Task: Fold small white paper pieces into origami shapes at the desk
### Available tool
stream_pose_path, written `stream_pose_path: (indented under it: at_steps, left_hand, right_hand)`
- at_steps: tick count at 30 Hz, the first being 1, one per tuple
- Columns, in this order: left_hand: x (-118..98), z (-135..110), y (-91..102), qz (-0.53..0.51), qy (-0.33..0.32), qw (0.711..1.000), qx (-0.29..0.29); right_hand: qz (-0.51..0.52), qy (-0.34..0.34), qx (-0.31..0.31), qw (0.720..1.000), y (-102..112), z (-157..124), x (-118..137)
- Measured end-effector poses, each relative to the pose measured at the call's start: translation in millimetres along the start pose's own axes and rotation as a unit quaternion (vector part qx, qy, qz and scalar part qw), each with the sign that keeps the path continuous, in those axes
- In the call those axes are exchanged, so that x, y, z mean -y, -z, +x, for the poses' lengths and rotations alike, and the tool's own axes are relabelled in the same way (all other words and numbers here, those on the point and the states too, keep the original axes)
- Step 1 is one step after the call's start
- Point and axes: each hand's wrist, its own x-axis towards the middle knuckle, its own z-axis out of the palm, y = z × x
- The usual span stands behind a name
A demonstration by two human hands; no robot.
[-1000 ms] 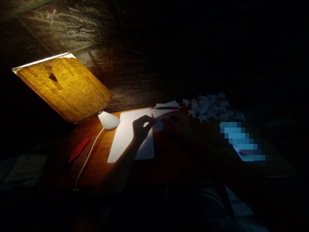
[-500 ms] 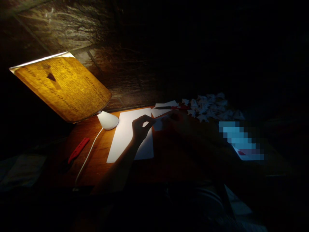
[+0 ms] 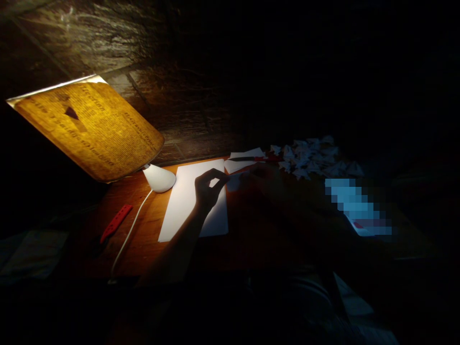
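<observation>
My left hand (image 3: pixel 207 188) is closed in a pinch, thumb against fingertips, above the right edge of a stack of white paper (image 3: pixel 187 191). Between it and my right hand (image 3: pixel 260 176) is a small pale piece of paper (image 3: pixel 235 181), held at its left end by my left fingertips. Deep shadow covers my right hand; it appears to pinch the other end, though its fingers are hard to make out. Just behind the hands lie smaller white sheets (image 3: pixel 237 166), with a dark, red-ended tool (image 3: pixel 246 158), its kind unclear, across them.
A lamp with a printed yellow shade (image 3: pixel 89 129) and white base (image 3: pixel 160 179) stands at the left, its white cord (image 3: pixel 130 235) running forward. A red-handled tool (image 3: pixel 115 224) lies beside the cord. Folded paper pieces (image 3: pixel 311 155) are heaped at back right, near a glowing, pixelated device (image 3: pixel 355 206).
The view has shifted very slightly. Both hands stay in nearly the same place around the small paper, which looks tilted a little differently and shows less of its face.
</observation>
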Motion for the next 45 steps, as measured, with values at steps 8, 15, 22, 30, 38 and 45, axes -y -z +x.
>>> stream_pose_path:
  at_steps: [8, 15, 22, 30, 38, 45]
  left_hand:
    - [-8.0, -5.5, 3.6, 0.142, -0.183, 0.973, 0.016]
    - [-8.7, -9.3, 3.6, 0.167, -0.222, 0.960, 0.022]
    - [-8.6, -9.5, 4.7, 0.167, -0.231, 0.958, 0.025]
    - [-5.4, -10.3, 5.8, 0.182, -0.235, 0.954, 0.033]
    - [-7.2, -8.9, 3.9, 0.190, -0.247, 0.950, 0.026]
    - [-6.0, -11.1, 4.0, 0.198, -0.226, 0.953, 0.030]
  right_hand:
    - [-0.131, 0.142, -0.005, 0.981, 10.1, -2.0, 0.5]
    - [-0.300, 0.208, 0.038, 0.930, 18.3, -3.4, 13.6]
    - [-0.356, 0.205, 0.050, 0.910, 21.5, -2.0, 14.3]
    - [-0.389, 0.188, 0.052, 0.900, 22.2, -2.5, 17.0]
    - [-0.413, 0.172, 0.067, 0.892, 20.6, -3.9, 20.8]
    - [-0.426, 0.168, 0.075, 0.886, 21.9, -2.9, 19.1]
